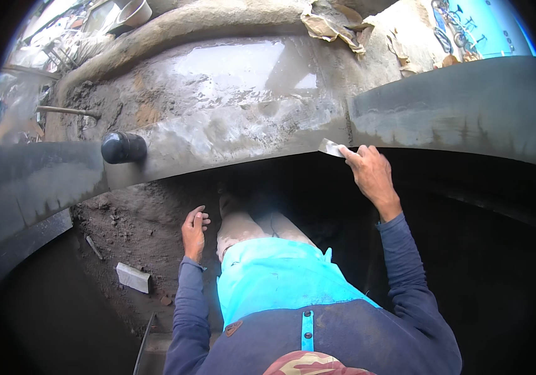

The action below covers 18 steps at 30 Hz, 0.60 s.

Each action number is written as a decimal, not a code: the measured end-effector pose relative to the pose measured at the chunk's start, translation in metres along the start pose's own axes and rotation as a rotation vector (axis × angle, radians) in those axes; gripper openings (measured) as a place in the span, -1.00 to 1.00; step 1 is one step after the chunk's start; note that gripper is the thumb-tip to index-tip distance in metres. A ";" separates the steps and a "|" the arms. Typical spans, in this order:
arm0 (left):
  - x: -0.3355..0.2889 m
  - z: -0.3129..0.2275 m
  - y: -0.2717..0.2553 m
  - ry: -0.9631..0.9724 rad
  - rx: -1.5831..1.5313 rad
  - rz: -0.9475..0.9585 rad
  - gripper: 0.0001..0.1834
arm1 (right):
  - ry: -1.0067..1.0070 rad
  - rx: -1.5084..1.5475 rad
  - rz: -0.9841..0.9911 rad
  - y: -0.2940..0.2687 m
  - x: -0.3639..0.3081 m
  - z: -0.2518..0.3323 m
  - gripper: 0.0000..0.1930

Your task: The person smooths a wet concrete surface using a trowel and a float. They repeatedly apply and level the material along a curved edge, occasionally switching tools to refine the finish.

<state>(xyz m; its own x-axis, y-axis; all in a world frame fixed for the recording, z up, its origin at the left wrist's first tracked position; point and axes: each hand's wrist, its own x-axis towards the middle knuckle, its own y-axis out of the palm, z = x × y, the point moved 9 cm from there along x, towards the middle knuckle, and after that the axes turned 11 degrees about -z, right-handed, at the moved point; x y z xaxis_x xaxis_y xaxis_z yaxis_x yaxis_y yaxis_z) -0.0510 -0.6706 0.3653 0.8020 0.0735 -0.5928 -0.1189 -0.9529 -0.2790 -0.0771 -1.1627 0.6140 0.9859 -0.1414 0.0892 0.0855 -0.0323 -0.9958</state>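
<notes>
My right hand (373, 178) is closed on a small flat scraper (330, 147) with a pale, shiny blade. The blade is at the front edge of a wet grey ledge (237, 140), near a dark vertical seam. My left hand (194, 232) hangs in front of my legs, below the ledge, with its fingers loosely bent and apart. Nothing shows in it. To the left, a black round-ended cylinder (123, 147) lies on the ledge.
Behind the ledge lies a wet muddy surface (230, 62), bounded by a thick curved earthen rim (187, 28). A wooden handle (68, 111) sticks out of the mud. Smooth grey panels (455, 112) flank the ledge. A pale block (133, 277) rests on the dirt at lower left.
</notes>
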 end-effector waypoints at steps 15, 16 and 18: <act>0.004 -0.030 0.031 0.189 0.102 0.209 -0.53 | -0.186 0.125 -0.189 0.017 0.055 0.094 -0.58; 0.001 -0.034 0.027 0.194 0.097 0.215 -0.53 | -0.197 0.080 -0.159 0.015 0.053 0.092 -0.58; -0.008 -0.039 0.017 0.204 0.082 0.217 -0.54 | -0.227 -0.011 -0.103 -0.001 0.046 0.071 -0.58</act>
<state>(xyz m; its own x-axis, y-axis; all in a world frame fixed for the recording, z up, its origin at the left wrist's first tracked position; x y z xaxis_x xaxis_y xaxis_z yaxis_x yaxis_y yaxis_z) -0.0363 -0.6987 0.3949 0.8524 -0.1979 -0.4839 -0.3407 -0.9123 -0.2270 -0.0215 -1.0989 0.6182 0.9793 0.0889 0.1820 0.1866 -0.0463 -0.9813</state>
